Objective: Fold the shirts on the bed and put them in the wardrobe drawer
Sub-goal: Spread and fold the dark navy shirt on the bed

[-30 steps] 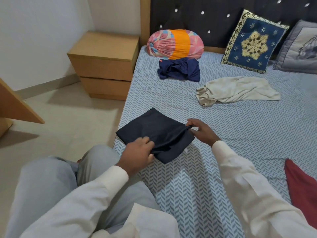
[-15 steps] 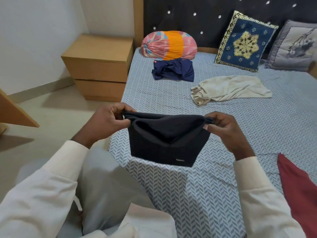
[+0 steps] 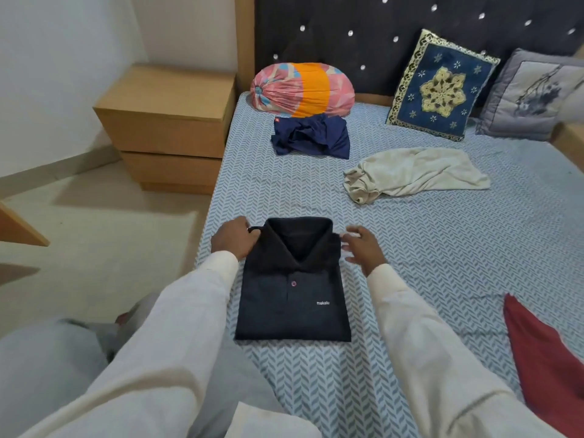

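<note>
While the folded black shirt (image 3: 294,298) lies collar-up on the bed (image 3: 410,248) near its left edge, the left hand (image 3: 235,238) grips its shoulder corner. The right hand (image 3: 363,248) hovers just beside the other shoulder, fingers spread.

You see wooden nightstand (image 3: 167,128) at left; striped bolster (image 3: 301,90), blue cushion (image 3: 442,86), grey cushion (image 3: 531,96) along studded headboard (image 3: 347,26).

Cut by the frame edge: red cloth (image 3: 551,371), right of the folded black shirt (image 3: 294,298); grey cushion (image 3: 531,96), far beyond it to the right; wooden panel (image 3: 19,227), far to its left.
Blurred: fingers of the right hand (image 3: 363,248), beside its collar.
Hidden: fingertips of the left hand (image 3: 234,239), at its shoulder; grip unclear.
</note>
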A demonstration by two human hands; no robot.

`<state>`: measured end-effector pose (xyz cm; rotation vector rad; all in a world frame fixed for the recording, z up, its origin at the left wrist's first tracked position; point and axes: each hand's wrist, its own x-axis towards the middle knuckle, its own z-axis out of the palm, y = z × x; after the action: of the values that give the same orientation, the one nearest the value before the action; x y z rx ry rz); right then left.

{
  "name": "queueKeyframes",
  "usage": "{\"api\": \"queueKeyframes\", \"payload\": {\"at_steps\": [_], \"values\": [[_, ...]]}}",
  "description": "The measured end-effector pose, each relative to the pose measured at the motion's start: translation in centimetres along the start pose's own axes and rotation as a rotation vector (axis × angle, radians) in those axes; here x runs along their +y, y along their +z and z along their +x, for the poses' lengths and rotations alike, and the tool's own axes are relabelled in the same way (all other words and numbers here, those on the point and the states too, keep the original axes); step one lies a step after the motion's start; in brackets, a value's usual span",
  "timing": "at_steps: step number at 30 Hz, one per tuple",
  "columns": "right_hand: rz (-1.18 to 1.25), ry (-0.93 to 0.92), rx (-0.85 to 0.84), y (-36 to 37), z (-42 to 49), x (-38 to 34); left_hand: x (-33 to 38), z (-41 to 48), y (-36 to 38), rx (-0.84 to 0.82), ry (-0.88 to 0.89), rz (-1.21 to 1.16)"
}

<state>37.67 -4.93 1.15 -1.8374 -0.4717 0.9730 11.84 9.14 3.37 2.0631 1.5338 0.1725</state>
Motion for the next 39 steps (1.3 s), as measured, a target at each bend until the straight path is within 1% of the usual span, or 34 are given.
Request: {"api": "queueKeyframes", "payload": {"at_steps": [2,4,6,7,10,13,16,18,19,21,23,24,25,26,27,28,29,31,32,33,35,37,39], "values": [[-0.125,0.104,-0.001,0.2,0.6,1.8,-1.0,-0.1,1.5,-0.106,-0.085,0.018],[-0.305,0.158,-0.055,0.1,-0.4,3.4,-2.6,-1.1,3.0,-0.216,-0.096,0.085],[-0.446,0.169,-0.125,-0.2,-2.2,4.7,-4.2,-2.5,3.8,-0.243,-0.097,0.110],[-0.477,0.177,-0.160,-0.5,-3.2,5.3,-4.7,-3.4,4.0,-0.246,-0.107,0.096],[-0.505,0.222,-0.226,-1.1,-5.8,7.2,-5.7,-6.1,4.5,-0.313,-0.171,0.047],[-0.460,0.309,-0.282,-1.5,-7.2,8.2,-5.5,-8.7,4.7,-0.445,-0.192,-0.001],[-0.414,0.381,-0.367,-2.3,-7.8,7.9,-5.2,-9.0,4.5,-0.570,-0.201,-0.024],[-0.415,0.394,-0.402,-2.8,-8.2,7.6,-5.4,-9.1,4.4,-0.591,-0.211,-0.029],[-0.433,0.393,-0.399,-2.9,-8.4,7.7,-5.5,-9.1,4.4,-0.578,-0.189,0.033],[-0.515,0.387,-0.356,-3.0,-8.8,8.0,-5.3,-9.6,4.5,-0.518,-0.106,0.325],[-0.681,0.327,-0.322,-2.7,-8.7,8.1,-4.8,-10.1,4.6,-0.444,-0.028,0.556],[-0.800,0.267,-0.292,-2.5,-8.7,7.8,-4.6,-10.2,4.8,-0.415,-0.005,0.612],[-0.906,0.190,-0.228,-2.3,-8.5,7.3,-4.3,-10.2,4.7,-0.383,0.009,0.643],[-0.960,0.107,-0.143,-1.9,-8.5,6.9,-4.0,-10.2,4.4,-0.341,0.019,0.642],[-0.950,0.005,-0.076,-1.3,-8.4,6.5,-3.6,-10.1,4.1,-0.280,0.034,0.615],[-0.898,-0.108,-0.051,-0.5,-8.3,6.2,-3.3,-9.9,4.0,-0.214,0.070,0.558],[-0.845,-0.212,-0.078,0.6,-8.1,6.1,-3.0,-9.6,4.2,-0.175,0.139,0.470],[-0.824,-0.344,-0.206,2.6,-7.7,6.4,-2.1,-9.1,5.1,-0.187,0.332,0.259],[-0.864,-0.364,-0.255,3.3,-7.4,6.7,-1.8,-9.0,5.7,-0.210,0.407,0.205],[-0.903,-0.360,-0.276,3.7,-7.1,6.8,-1.6,-8.8,6.5,-0.213,0.462,0.221],[-0.887,-0.329,-0.266,4.0,-6.1,6.7,-1.9,-8.0,7.6,-0.181,0.508,0.373],[-0.850,-0.295,-0.259,3.9,-5.4,6.5,-2.5,-6.8,7.9,-0.202,0.471,0.449],[-0.853,-0.275,-0.255,3.8,-4.9,6.5,-3.0,-5.4,7.5,-0.282,0.376,0.427]]}}
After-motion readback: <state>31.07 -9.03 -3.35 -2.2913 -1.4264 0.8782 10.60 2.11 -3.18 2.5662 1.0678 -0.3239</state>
